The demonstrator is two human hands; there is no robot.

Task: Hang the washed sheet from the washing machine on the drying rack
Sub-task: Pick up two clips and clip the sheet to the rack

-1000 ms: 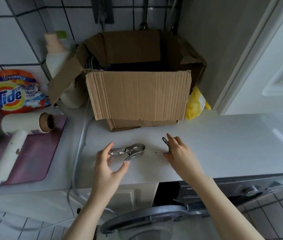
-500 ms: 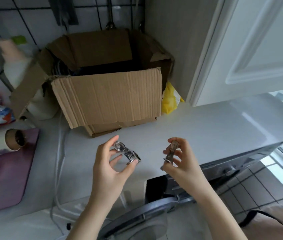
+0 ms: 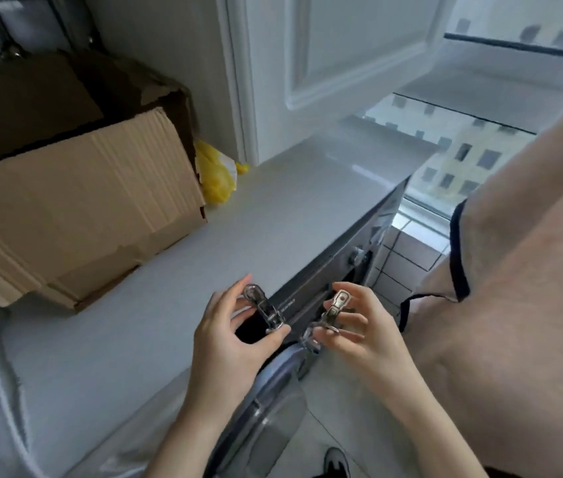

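Where the hands are held: over the front edge of the washing machine (image 3: 273, 236), side by side and apart, each with a clip of its own.
Left hand (image 3: 231, 343): fingers curled, thumb and fingertips pinching the left clip.
Left clip (image 3: 264, 310): bright steel spring clothes clip, rounded end upward and tilted to the left; gripped at its lower end.
Right hand (image 3: 366, 339): fingers curled and spread, pinching the right clip low down.
Right clip (image 3: 335, 310): steel spring clothes clip of the same kind, nearly upright, top leaning slightly right; lower end blurred.
Sheet (image 3: 521, 305): beige cloth with dark piping along one edge, filling the right side of the view from the top edge down to the bottom, just beside the right hand; what bears it cannot be told.
Washing machine, details: pale grey top; dark control panel (image 3: 307, 291) behind the hands; knob (image 3: 357, 255) toward its far end; round door (image 3: 266, 419) swung open below the forearms.
Cardboard box (image 3: 76, 201): brown, corrugated, flaps open, standing on the worktop to the left of the machine top; contents not visible.
Yellow bag (image 3: 216, 174): crumpled plastic, wedged between the box and the door frame.
White panelled door (image 3: 342, 46): behind the machine, raised moulding.
Window (image 3: 462, 150): beyond the machine's far end, a building front visible through it.
Shoe (image 3: 337, 460): dark, on pale floor at the bottom edge.
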